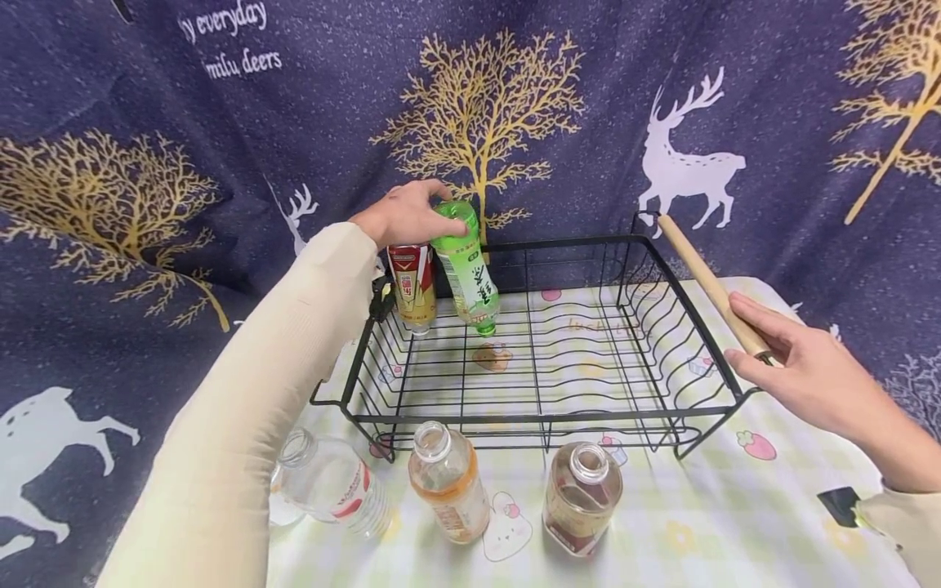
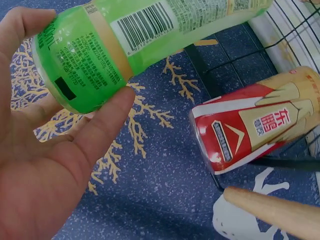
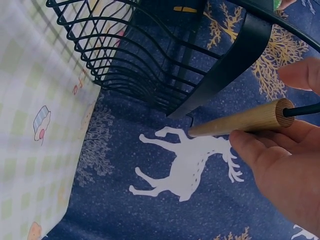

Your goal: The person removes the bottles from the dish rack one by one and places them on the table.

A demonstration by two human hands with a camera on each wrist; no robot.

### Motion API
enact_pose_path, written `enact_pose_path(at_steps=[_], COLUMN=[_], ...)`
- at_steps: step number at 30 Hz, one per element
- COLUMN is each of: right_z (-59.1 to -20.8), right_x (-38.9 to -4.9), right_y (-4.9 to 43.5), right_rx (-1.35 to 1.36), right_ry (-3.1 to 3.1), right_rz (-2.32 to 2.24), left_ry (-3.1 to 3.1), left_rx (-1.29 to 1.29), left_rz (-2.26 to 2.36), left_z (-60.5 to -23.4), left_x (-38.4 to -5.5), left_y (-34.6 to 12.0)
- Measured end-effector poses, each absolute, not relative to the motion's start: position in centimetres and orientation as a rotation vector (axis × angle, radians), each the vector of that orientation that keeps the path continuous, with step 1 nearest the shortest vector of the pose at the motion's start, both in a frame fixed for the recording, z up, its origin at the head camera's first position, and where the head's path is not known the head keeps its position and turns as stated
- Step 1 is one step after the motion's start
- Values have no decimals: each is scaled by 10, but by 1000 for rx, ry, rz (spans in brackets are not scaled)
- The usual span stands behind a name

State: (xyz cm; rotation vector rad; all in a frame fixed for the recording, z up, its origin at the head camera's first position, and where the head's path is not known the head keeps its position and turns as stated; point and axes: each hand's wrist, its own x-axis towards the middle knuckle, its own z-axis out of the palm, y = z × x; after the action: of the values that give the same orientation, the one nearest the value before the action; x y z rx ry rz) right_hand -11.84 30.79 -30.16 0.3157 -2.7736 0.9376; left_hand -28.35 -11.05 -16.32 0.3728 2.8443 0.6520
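My left hand (image 1: 412, 214) holds a green plastic bottle (image 1: 470, 273) near its base, thumb and fingers on either side. The bottle is tilted with its neck down inside a black wire dish rack (image 1: 540, 419). Beside it a red and gold drink bottle (image 1: 414, 286) stands neck down at the rack's left end; its label faces up in the left wrist view. At the other end, my right hand (image 1: 816, 371) has its thumb and fingers about the near end of the rack's wooden handle (image 3: 245, 120).
In front of the rack stand a clear bottle (image 1: 334, 486), an orange-labelled bottle (image 1: 450, 486) and a brownish bottle (image 1: 581, 498), all without caps. A checked tablecloth (image 1: 662, 563) lies beneath. Behind hangs a dark blue cloth (image 1: 331, 106) with deer and trees.
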Motion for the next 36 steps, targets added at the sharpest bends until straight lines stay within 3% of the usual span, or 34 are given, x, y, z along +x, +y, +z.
enact_pose_path(at_steps=[36], right_z=[-303], right_x=[-119], right_y=[311], right_rx=[313], right_ry=[-2778], right_rz=[870], left_ry=[2756], left_rx=[644], left_rz=[853], left_z=[-141], left_x=[-250], left_y=[-131])
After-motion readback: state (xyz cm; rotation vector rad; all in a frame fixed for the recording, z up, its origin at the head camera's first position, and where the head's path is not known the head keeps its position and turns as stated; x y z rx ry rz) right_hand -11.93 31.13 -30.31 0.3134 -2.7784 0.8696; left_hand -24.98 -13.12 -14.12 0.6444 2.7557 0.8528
